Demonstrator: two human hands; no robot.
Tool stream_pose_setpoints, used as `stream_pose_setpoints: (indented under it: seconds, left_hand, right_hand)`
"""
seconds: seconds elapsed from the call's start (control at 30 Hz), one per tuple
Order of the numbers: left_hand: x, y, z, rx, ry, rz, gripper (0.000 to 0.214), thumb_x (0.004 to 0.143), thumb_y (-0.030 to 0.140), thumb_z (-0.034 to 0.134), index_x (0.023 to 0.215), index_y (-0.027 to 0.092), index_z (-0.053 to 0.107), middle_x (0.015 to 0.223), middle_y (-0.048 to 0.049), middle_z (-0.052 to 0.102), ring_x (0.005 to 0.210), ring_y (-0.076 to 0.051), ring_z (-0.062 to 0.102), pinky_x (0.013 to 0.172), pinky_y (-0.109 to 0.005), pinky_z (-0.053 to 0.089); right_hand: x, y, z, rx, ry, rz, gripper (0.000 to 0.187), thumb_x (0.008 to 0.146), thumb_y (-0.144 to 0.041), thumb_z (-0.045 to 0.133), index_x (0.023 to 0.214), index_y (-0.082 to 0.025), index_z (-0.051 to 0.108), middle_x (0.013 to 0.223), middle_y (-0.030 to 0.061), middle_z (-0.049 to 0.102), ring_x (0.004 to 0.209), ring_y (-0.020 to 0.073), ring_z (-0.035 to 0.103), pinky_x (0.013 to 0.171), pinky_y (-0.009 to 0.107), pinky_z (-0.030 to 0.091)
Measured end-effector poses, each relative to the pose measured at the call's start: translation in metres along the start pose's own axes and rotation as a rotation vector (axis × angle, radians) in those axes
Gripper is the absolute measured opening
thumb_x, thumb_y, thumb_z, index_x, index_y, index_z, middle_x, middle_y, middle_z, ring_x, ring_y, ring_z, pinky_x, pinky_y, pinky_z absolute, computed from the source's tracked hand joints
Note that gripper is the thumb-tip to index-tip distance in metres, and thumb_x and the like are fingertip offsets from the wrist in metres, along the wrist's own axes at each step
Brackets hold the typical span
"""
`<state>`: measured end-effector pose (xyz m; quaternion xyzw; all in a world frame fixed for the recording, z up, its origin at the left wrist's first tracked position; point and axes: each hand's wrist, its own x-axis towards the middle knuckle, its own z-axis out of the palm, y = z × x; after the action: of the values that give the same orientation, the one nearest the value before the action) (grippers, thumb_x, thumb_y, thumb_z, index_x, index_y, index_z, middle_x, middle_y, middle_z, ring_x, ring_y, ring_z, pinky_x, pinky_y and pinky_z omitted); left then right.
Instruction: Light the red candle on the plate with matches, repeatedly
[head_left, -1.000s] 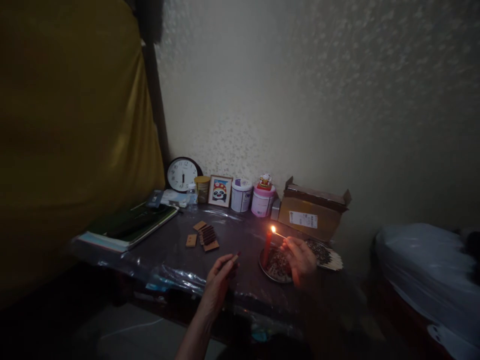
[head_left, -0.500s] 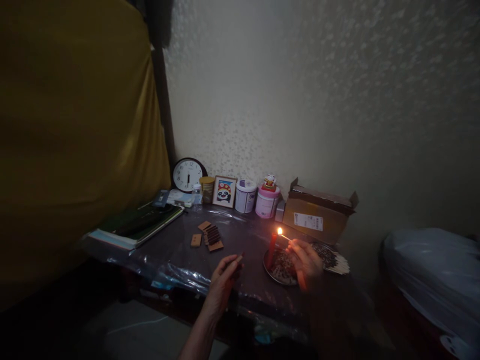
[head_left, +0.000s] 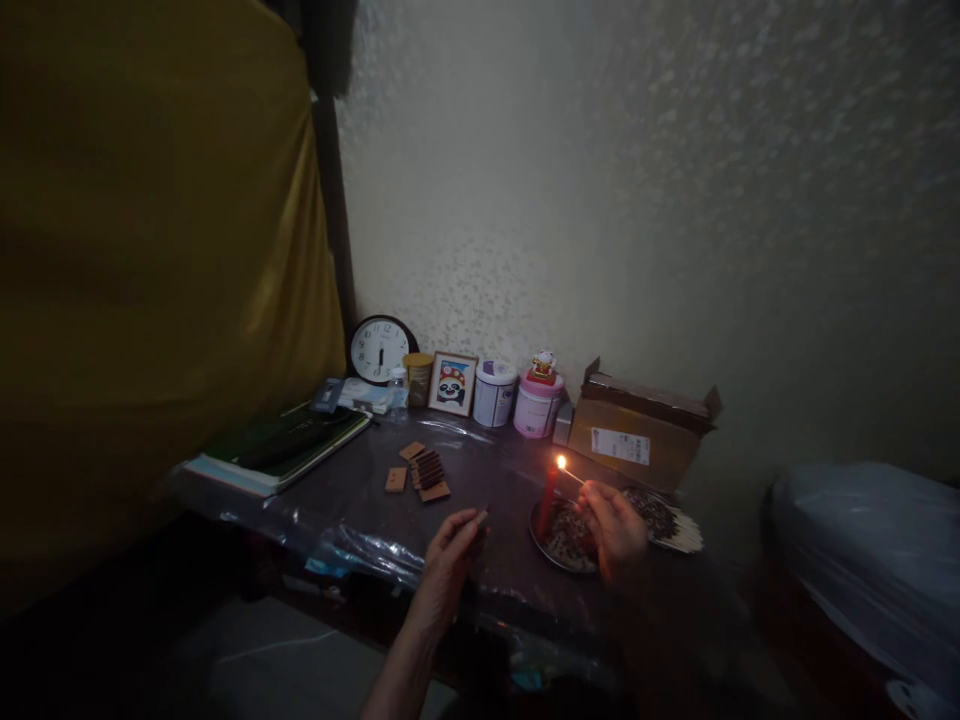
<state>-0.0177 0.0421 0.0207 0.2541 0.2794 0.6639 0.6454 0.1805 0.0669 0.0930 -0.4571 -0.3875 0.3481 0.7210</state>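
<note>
In the head view my right hand (head_left: 615, 525) pinches a burning matchstick (head_left: 571, 473), its flame touching the top of an upright red candle (head_left: 548, 497). The candle stands in a round metal plate (head_left: 564, 538) filled with dark bits. My left hand (head_left: 448, 562) is closed around a small matchbox (head_left: 480, 519), held just above the dark plastic-covered table (head_left: 360, 505), left of the plate. A heap of pale sticks (head_left: 675, 530) lies behind my right hand.
Small wooden pieces (head_left: 421, 473) lie mid-table. Along the wall stand a clock (head_left: 379, 350), a panda picture (head_left: 452, 383), two tubs (head_left: 516, 399) and a cardboard box (head_left: 636, 425). Books (head_left: 285, 448) sit at the left beside a yellow curtain (head_left: 150, 280). A plastic-wrapped bundle (head_left: 862, 545) lies right.
The view has shifted slightly, so everything sits a little further right. My right hand has brought the lit match from beside the candle tip to right on it. The left hand has barely moved.
</note>
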Motion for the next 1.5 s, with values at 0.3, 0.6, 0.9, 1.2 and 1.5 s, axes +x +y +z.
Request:
stream_pose_setpoints:
  seconds: [0.3, 0.6, 0.9, 1.2, 1.5]
  left_hand:
    - [-0.002, 0.003, 0.002, -0.027, 0.004, 0.009, 0.028, 0.062, 0.032, 0.074, 0.085, 0.019, 0.067, 0.097, -0.0064, 0.069, 0.084, -0.019, 0.063, 0.080, -0.031, 0.043]
    - [0.002, 0.001, -0.002, -0.058, -0.007, -0.009, 0.023, 0.066, 0.028, 0.072, 0.087, 0.019, 0.066, 0.093, -0.0049, 0.069, 0.082, -0.016, 0.063, 0.077, -0.028, 0.044]
    - [-0.003, 0.006, 0.003, -0.073, 0.010, -0.021, 0.023, 0.065, 0.027, 0.073, 0.085, 0.018, 0.066, 0.093, -0.0054, 0.069, 0.083, -0.017, 0.063, 0.076, -0.028, 0.044]
    - [-0.002, 0.005, 0.000, -0.068, 0.005, -0.031, 0.022, 0.066, 0.027, 0.072, 0.085, 0.019, 0.066, 0.094, -0.0040, 0.068, 0.084, -0.017, 0.062, 0.077, -0.028, 0.044]
    - [-0.003, 0.008, 0.002, -0.052, 0.018, -0.040, 0.022, 0.064, 0.029, 0.073, 0.083, 0.020, 0.067, 0.090, -0.0012, 0.069, 0.082, -0.015, 0.063, 0.077, -0.027, 0.044]
  right_hand:
    - [0.002, -0.001, 0.004, -0.035, 0.039, 0.038, 0.028, 0.050, -0.036, 0.077, 0.067, -0.017, 0.064, 0.060, -0.0014, 0.064, 0.052, 0.0110, 0.059, 0.053, 0.025, 0.052]
    - [0.008, -0.002, 0.003, -0.130, 0.029, -0.017, 0.028, 0.051, -0.040, 0.075, 0.064, -0.017, 0.065, 0.057, 0.0000, 0.064, 0.051, 0.0134, 0.059, 0.051, 0.027, 0.050]
    - [0.008, -0.009, 0.005, -0.179, 0.024, -0.036, 0.028, 0.053, -0.040, 0.073, 0.065, -0.016, 0.065, 0.059, 0.0005, 0.065, 0.052, 0.0137, 0.060, 0.053, 0.027, 0.052]
    - [0.010, -0.020, 0.008, -0.264, 0.008, -0.079, 0.024, 0.059, -0.042, 0.067, 0.066, -0.019, 0.064, 0.060, 0.0003, 0.065, 0.055, 0.0153, 0.060, 0.055, 0.028, 0.050]
    - [0.015, -0.024, 0.012, -0.329, -0.002, -0.087, 0.024, 0.061, -0.041, 0.064, 0.068, -0.018, 0.063, 0.062, 0.0003, 0.064, 0.054, 0.0146, 0.059, 0.053, 0.027, 0.048]
